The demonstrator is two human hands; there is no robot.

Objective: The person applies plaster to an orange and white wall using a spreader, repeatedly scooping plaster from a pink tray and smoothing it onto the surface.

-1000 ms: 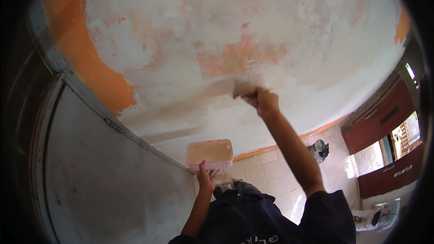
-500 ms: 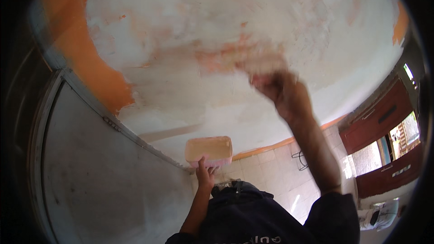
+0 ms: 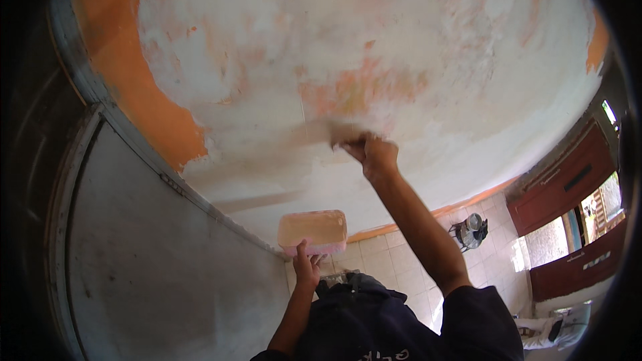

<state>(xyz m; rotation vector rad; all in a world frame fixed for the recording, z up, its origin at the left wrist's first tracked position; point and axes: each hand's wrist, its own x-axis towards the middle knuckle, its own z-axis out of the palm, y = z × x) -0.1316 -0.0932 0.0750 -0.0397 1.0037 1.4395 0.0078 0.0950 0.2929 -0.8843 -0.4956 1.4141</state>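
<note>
My left hand grips the near side of a rectangular plastic tub with pinkish walls. Its inside looks pale tan; I cannot tell what it contains. My right hand is closed at the wall, to the right of the tub and farther up. A dark, blurred edge sticks out left of its fingers, too smeared to name. Whitish coating covers most of the wall, with a reddish-orange patch just beyond my right hand. Bright orange paint shows along the left side.
A grey door in its frame stands at the left. Pale floor tiles lie below the wall. A metal pot on a dark stand is on the floor at right, near red-brown door panels and a bright opening.
My right hand has moved down and left across the wall, uncovering more of the reddish patch. The tub stays in my left hand. The metal pot has come into sight past my right arm.
</note>
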